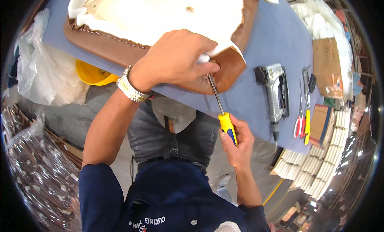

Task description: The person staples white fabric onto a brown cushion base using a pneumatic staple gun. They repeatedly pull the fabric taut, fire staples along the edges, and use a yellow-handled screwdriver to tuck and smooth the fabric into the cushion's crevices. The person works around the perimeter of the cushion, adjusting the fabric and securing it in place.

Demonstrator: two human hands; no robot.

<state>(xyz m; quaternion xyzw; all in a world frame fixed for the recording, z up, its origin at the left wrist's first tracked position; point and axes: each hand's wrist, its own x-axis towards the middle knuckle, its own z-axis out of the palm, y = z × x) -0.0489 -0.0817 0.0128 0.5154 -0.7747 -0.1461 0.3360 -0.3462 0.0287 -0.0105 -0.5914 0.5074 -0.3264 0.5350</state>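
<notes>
A brown leather cushion point(108, 47) with a pale fabric underside point(160, 12) lies on the blue-grey worktop. My left hand point(180, 58) is closed at its near right corner, pinching the white material edge; the fingertips are partly hidden. My right hand point(239, 142) wraps round the yellow and blue handle of a screwdriver point(226, 122). The metal shaft slants up and left to the cushion corner, and its tip is hidden beside my left fingers. A row of staples or stitches runs along the cushion's near edge.
Right on the worktop point(276, 44) lie a silver and black staple gun point(276, 94), red-handled scissors point(298, 124) and a yellow-handled tool point(307, 128). A yellow bowl point(94, 74) and plastic bags point(48, 68) are at left. Cardboard point(328, 64) and white strips point(320, 164) stand at right.
</notes>
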